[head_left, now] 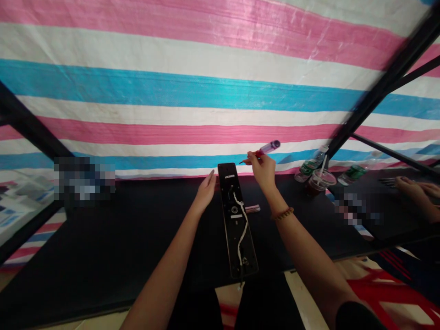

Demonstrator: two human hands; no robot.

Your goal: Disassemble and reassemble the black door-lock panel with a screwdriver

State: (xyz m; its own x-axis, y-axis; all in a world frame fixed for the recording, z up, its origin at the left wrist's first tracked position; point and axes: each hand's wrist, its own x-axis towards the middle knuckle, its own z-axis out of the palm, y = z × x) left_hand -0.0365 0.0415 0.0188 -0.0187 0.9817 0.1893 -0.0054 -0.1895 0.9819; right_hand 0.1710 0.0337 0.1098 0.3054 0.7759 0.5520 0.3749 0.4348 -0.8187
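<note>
I judge that I am in the middle of tool work on the panel (229, 238), with the screwdriver (270, 147) up and its tip off the surface. As I read it, the next move calls for lining that tip up with a fastener while my other hand steadies the frame.

The panel lies lengthwise on the table (137, 238) in front of me, between my hands, a white cable (243, 233) trailing down it. My right hand (264, 172) grips the screwdriver, fingers closed round it, the tip just beside the panel's far right corner. My left hand (205, 190) is flat and loose, clenching nothing, at the left edge near the far end; whether its fingers really touch there, I can't quite tell.
</note>
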